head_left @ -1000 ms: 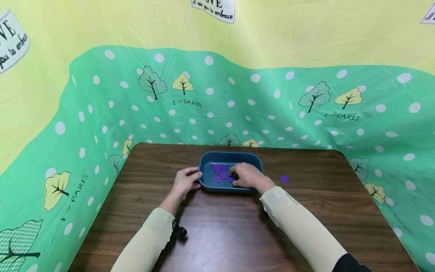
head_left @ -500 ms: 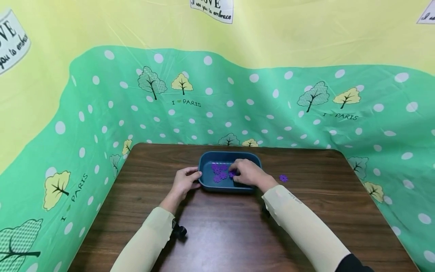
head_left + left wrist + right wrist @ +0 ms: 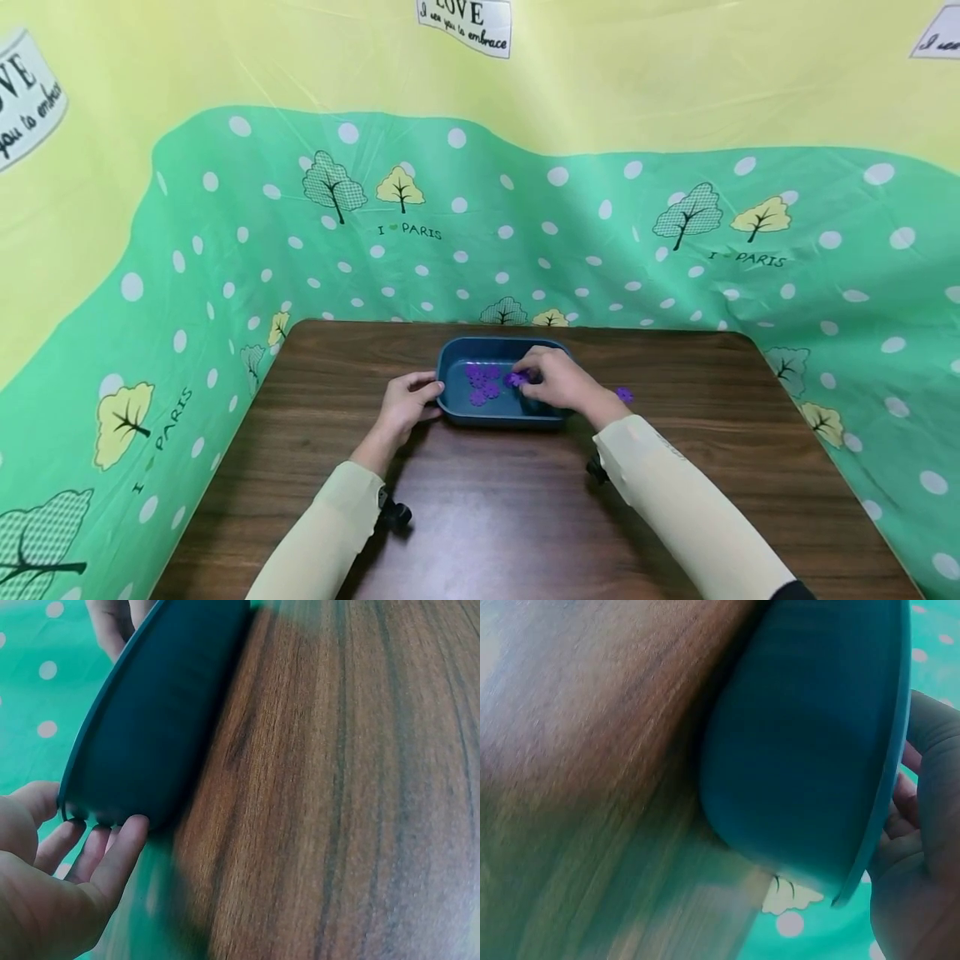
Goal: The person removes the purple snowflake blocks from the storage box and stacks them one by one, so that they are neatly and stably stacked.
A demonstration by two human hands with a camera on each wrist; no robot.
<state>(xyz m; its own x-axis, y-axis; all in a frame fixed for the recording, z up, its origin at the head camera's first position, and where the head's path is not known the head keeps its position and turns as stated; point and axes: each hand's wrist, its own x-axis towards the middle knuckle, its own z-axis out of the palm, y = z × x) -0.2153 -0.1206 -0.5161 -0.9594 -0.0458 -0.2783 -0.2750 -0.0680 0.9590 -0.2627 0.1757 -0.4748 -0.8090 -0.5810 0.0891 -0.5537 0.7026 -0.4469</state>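
Observation:
A dark blue rectangular tray [image 3: 457, 421] stands on the brown table, with several small purple flower-shaped pieces [image 3: 480, 383] lying in its left half. My left hand [image 3: 405, 406] holds the tray's left end. In the left wrist view, the left hand's thumb is at the rim and the fingertips press the outer wall. My right hand [image 3: 562, 382] reaches over the tray's near right rim and pinches a purple flower-shaped piece [image 3: 516, 379] between thumb and fingers. In the right wrist view, the tray wall [image 3: 802, 750] hides that piece and part of the right hand [image 3: 922, 855].
Another purple flower-shaped piece [image 3: 624, 394] lies on the table [image 3: 690, 400] right of the tray, partly behind the right wrist. Behind the table's far edge hangs a green and yellow printed cloth [image 3: 585, 217], which also runs down both sides.
My right hand shifts slightly right inside the tray, and the purple flower-shaped piece at its fingertips shows more fully and a little higher. My left hand stays on the tray's left end.

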